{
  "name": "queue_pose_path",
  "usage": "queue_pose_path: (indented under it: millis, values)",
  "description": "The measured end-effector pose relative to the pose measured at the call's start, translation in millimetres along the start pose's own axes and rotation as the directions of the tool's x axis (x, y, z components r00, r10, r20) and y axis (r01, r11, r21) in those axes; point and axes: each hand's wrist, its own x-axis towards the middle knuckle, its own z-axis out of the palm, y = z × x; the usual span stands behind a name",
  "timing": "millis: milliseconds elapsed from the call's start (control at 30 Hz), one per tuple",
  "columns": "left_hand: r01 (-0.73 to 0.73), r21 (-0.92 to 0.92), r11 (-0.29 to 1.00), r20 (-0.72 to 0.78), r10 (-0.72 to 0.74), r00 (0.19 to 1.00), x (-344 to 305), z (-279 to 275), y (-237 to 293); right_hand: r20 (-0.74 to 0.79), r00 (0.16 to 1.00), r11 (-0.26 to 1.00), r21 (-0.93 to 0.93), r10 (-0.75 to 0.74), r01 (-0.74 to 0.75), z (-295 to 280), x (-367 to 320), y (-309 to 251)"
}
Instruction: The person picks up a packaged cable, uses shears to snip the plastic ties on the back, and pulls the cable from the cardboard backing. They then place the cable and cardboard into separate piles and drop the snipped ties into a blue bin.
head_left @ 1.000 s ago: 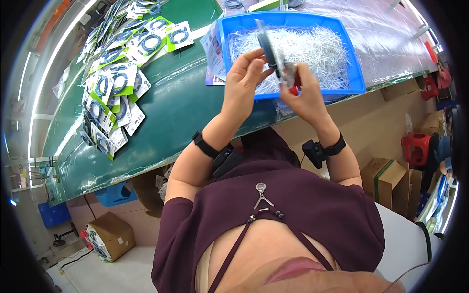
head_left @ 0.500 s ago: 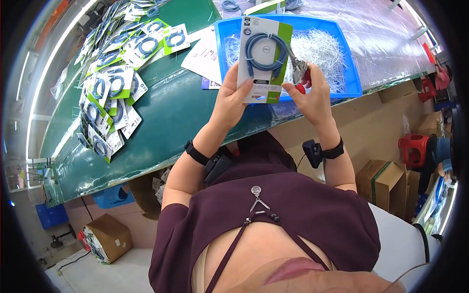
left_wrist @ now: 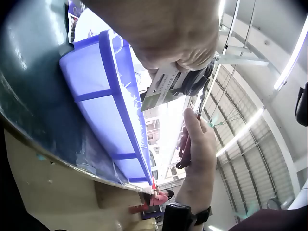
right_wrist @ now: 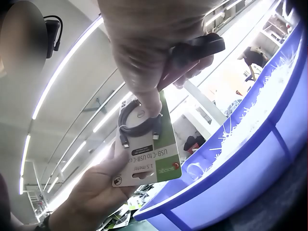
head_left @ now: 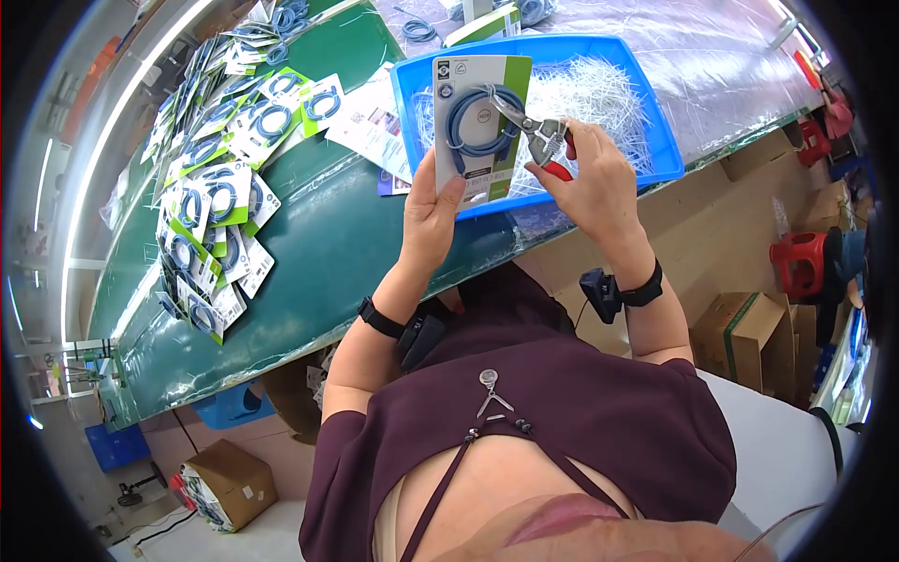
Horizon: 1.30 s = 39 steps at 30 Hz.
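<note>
My left hand [head_left: 429,223] holds a white and green card [head_left: 484,114] upright by its lower left edge, thumb on the front. On the card sits a coiled blue-grey USB cable [head_left: 456,122], bound with white ties. My right hand [head_left: 604,183] grips red-handled cutters [head_left: 540,140], whose tips lie at the tie on top of the coil. In the right wrist view the card front [right_wrist: 159,159] appears upside down, reading USB-C to USB-C, 1.5 meter. The left wrist view shows a dark handle [left_wrist: 186,151] in the right hand.
Behind the card stands a blue tray [head_left: 667,140] full of white plastic tie scraps [head_left: 604,103]. Many carded cables [head_left: 220,201] lie heaped on the green table at left. Papers [head_left: 370,126] lie beside the tray. A loose coiled cable [head_left: 419,31] rests behind it.
The card has turned from edge-on to face me, then shifted slightly left. The cutters have moved from beside the card to the tie at the coil's top.
</note>
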Motion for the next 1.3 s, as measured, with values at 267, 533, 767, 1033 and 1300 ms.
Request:
queue_pose_path:
  millis: [267, 533, 767, 1033, 1300]
  values:
    - [-0.362, 0.688, 0.629, 0.109, 0.403, 0.909, -2.2, -0.2, 1.3, 0.031, 0.997, 0.997, 0.024, 0.075, -0.075, -4.4, -3.2, -7.8]
    - [-0.491, 0.663, 0.565, 0.236, 0.464, 0.854, -3.5, -5.9, 9.2, 0.428, 0.893, 0.875, 0.368, 0.142, -0.315, -13.3, -5.5, -5.6]
    - [-0.155, 0.294, 0.943, 0.019, 0.157, 0.987, -20.4, -9.2, -10.2, 0.270, 0.950, 0.930, 0.280, 0.160, -0.237, -10.1, -9.2, -14.1]
    - [-0.150, 0.176, 0.973, -0.068, 0.164, 0.984, -18.4, -2.4, -9.5, 0.190, 0.972, 0.965, 0.198, 0.135, -0.173, -11.3, -10.3, -14.7]
    - [-0.205, 0.378, 0.903, -0.059, 0.244, 0.968, -21.4, -3.9, -16.9, 0.210, 0.967, 0.967, 0.182, 0.141, -0.181, -10.2, -6.4, -15.0]
